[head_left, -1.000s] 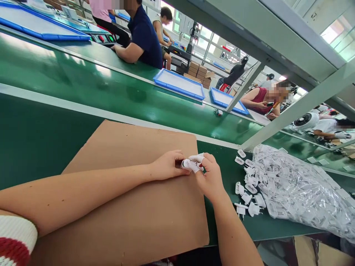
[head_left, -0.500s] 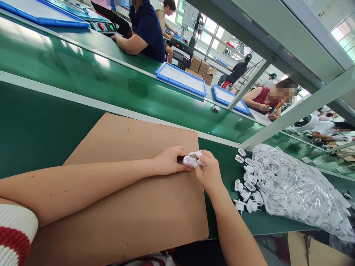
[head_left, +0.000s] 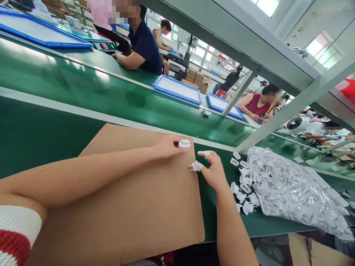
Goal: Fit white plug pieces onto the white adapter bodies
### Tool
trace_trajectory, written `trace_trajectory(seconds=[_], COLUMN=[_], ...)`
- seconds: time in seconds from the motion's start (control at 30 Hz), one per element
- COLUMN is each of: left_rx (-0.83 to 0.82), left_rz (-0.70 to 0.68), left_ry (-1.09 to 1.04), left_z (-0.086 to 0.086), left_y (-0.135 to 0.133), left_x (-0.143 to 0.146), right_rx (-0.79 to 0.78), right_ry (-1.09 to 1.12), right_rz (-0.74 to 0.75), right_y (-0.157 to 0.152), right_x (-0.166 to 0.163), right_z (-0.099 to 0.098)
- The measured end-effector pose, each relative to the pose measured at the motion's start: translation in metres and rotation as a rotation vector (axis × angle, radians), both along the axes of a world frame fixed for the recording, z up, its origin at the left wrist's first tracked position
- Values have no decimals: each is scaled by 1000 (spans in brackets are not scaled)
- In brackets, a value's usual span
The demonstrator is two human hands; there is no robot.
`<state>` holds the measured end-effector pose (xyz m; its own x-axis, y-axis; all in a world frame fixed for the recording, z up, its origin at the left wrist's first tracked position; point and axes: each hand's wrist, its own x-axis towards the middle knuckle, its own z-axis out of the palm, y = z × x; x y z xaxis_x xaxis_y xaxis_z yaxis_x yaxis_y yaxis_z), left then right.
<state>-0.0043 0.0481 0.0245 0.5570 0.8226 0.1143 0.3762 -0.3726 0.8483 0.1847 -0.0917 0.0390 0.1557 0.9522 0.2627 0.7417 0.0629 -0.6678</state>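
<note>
At the right edge of the cardboard sheet: two-pin plug, left of the right hand, right at its thumb tip. Right hand is clearly the nearer one; its thumb and forefinger, both in white covers, stand apart. Can't tell if the plug rests on the sheet or sits against the thumb.

Left hand, farther and to the left, is closed on a white piece over the sheet's far right corner. Plug lies to the near right of that piece, gap between them.

Orientation: plug's pins point left, slightly near; long axis roughly left-right. White piece also looks longer left-right; fingers hide its left end. Loose white parts sit farther right on the bench.
</note>
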Motion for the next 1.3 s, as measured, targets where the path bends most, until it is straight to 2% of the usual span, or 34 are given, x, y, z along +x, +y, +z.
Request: trace_trajectory(seconds=[0.07,0.13,0.2,0.27,0.37,0.43,0.5,0.57,0.63,0.73,0.8,0.9,0.97,1.13,1.3], left_rx=[52,70,81,87,89,132,256,385,437,405,370,298,253,137,56], left_rz=[166,289,363,424,501,574,611,558,451,264,124,-64,-142,-163,-154], left_ry=[76,126,152,178,208,214,204,184,158,87,24,-50,-78,-80,-21], left_z=[4,6,6,5,4,4,2,-2,-8,-20,-25,-27,-25,-20,-14], left_y=[33,66,92,109,116,108,90,63,31,-11,-28,-34,-31,-26,-29], left_x=[4,8,9,10,11,14,17,20,23,25,25,24,22,17,15], right_rx=[-127,-222,-235,-177,-87,-85,-98,-86,-59,-11,8,-15,-47,-49,-35], right_ry=[-75,-36,66,199,411,532,633,726,804,834,790,706,668,679,871], right_rz=[67,101,72,7,-90,-147,-221,-289,-329,-329,-319,-277,-231,-196,-250], right_y=[-1,0,2,6,11,13,14,15,16,18,19,20,20,19,24], right_x=[5,7,7,8,11,13,15,16,16,11,6,-5,-12,-24,-31], right_z=[-2,-7,-11,-14,-13,-11,-9,-7,-6,-7,-9,-14,-16,-16,-18])
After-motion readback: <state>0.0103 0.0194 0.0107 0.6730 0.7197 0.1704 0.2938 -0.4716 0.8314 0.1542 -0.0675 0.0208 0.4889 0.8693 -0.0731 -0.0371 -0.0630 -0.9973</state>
